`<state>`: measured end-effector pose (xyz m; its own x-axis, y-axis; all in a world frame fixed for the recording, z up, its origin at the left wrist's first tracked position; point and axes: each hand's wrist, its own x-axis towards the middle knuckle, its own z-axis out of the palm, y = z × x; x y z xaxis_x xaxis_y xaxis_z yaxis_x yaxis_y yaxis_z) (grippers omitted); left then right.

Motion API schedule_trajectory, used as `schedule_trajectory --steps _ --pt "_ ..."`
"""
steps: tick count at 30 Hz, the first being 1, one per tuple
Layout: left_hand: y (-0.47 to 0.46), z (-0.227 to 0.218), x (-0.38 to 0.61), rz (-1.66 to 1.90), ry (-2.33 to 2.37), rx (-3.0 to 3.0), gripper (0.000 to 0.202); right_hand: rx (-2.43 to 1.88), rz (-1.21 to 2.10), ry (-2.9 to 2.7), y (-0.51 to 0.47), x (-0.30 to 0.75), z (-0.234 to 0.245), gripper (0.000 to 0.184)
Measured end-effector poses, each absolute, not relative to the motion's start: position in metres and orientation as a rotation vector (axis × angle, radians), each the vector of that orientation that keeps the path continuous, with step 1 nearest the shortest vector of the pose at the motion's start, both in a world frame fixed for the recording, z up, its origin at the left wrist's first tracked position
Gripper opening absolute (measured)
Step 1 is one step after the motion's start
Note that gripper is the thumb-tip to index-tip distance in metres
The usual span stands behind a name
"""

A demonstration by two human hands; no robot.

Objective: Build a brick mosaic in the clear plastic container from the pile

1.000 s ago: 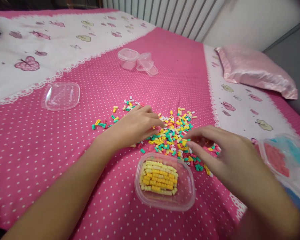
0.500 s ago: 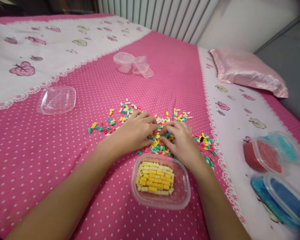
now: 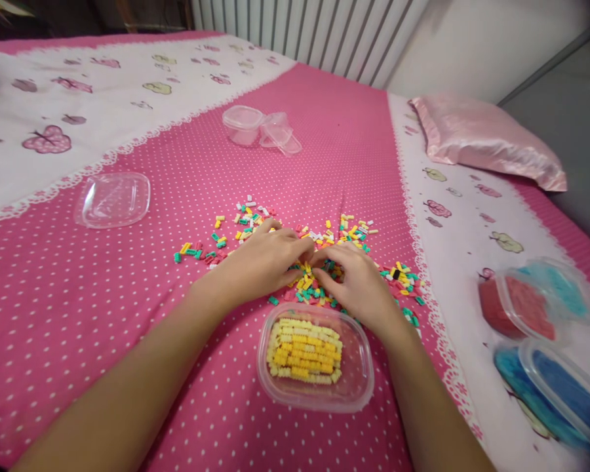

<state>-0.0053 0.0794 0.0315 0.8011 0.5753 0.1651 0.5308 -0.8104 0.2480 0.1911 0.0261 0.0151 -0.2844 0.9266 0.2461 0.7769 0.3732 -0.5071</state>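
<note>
Small plastic building bricks in yellow, green, red and white lie in a loose heap on the pink bedspread. Over the heap, my left hand has its fingers curled inward, the tips close to those of my right hand. My right hand bends its thumb and index finger toward the same spot. Whatever sits between the fingertips is hidden or too small to name. Just in front of the heap, a clear plastic tub contains rows of joined yellow and cream bricks.
A clear lid lies to the left. Clear tubs with a lid stand farther back. On the right are a tub of red pieces, a turquoise one and a blue one. A pink pillow rests behind them.
My right hand has shifted slightly left, and the fingertips of both hands have come closer together over the heap. The tub and the other containers stay put.
</note>
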Motion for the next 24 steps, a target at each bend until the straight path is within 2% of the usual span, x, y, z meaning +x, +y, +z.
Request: schedule_trajectory --steps 5,12,24 --pt "0.080 0.029 -0.006 0.389 0.821 2.791 0.012 -1.464 0.424 -2.163 0.027 0.192 0.008 0.015" --pt "0.080 0.025 -0.007 0.480 0.765 2.775 0.015 -1.459 0.376 -2.087 0.029 0.190 0.010 0.002" --pt "0.077 0.036 -0.004 0.589 0.821 2.784 0.013 -1.399 0.620 -1.872 0.024 0.192 0.025 0.013"
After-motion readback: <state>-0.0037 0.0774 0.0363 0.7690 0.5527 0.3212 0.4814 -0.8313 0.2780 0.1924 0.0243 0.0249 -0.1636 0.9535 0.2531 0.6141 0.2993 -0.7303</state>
